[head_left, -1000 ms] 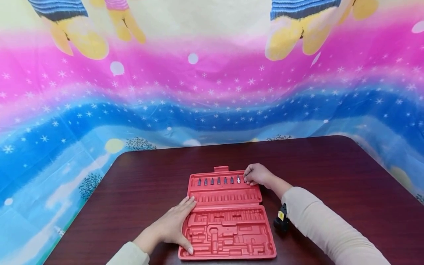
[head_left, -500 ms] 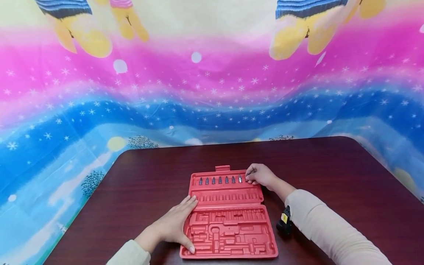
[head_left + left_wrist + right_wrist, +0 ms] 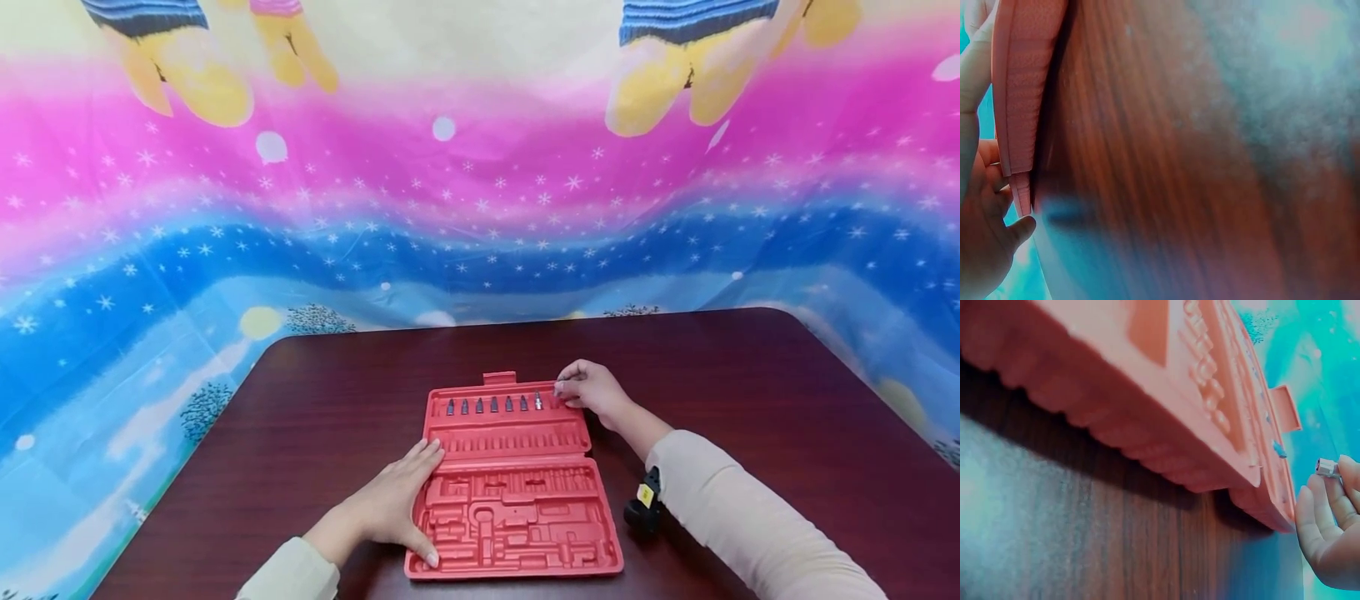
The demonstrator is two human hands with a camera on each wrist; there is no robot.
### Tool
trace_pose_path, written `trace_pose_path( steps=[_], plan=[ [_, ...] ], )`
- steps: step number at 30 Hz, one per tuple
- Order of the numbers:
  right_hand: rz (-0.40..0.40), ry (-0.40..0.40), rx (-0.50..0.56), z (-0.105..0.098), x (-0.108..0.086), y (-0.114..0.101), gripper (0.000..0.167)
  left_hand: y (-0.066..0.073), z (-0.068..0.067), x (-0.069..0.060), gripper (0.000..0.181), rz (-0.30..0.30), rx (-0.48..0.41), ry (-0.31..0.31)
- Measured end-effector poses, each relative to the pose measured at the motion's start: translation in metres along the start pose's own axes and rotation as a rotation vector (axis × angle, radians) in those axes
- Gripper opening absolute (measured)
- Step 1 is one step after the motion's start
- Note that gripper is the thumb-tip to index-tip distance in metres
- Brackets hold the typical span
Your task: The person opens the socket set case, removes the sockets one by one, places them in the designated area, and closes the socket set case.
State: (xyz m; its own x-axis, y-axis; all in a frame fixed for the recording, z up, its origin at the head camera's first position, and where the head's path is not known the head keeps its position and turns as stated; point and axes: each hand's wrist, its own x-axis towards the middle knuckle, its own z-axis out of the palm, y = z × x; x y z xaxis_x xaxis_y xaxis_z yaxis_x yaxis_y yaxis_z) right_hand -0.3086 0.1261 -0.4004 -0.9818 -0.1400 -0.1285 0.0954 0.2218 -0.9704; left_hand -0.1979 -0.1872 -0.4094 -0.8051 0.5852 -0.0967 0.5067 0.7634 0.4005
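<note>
An unfolded red plastic case (image 3: 517,575) lies on the table, several small metal bits (image 3: 494,406) standing in a row in its far half. The left hand (image 3: 386,504) rests along the case's left edge, fingers spread and fairly straight. At the far right corner, the right hand (image 3: 596,393) pinches a small silver bit (image 3: 1327,467) between thumb and fingers, raised off the case in the right wrist view. Part of the far right corner is hidden by that hand. The left wrist view shows the side of the case (image 3: 1022,94) beside fingers.
The dark wooden table (image 3: 300,417) surrounds the case. A black device with a yellow label (image 3: 645,504) is at the right sleeve's cuff. Behind the table hangs a colourful printed cloth (image 3: 480,183). A red latch tab (image 3: 499,378) juts from the case's far edge.
The right hand has lifted slightly from the far right corner, and its fingers have turned around the bit. The left hand stays at the left edge.
</note>
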Motion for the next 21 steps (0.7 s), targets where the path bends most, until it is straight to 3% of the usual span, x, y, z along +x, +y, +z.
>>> trace_pose_path(
  steps=[5, 21],
  plan=[
    [0.005, -0.001, 0.023, -0.008, -0.009, -0.004, 0.02, 0.0, 0.0, 0.0, 0.122, 0.012, -0.01, 0.003],
    [0.056, -0.008, -0.059, -0.042, -0.034, 0.005, 0.031, 0.0, 0.002, -0.001, 0.123, -0.005, -0.013, -0.008]
  ],
)
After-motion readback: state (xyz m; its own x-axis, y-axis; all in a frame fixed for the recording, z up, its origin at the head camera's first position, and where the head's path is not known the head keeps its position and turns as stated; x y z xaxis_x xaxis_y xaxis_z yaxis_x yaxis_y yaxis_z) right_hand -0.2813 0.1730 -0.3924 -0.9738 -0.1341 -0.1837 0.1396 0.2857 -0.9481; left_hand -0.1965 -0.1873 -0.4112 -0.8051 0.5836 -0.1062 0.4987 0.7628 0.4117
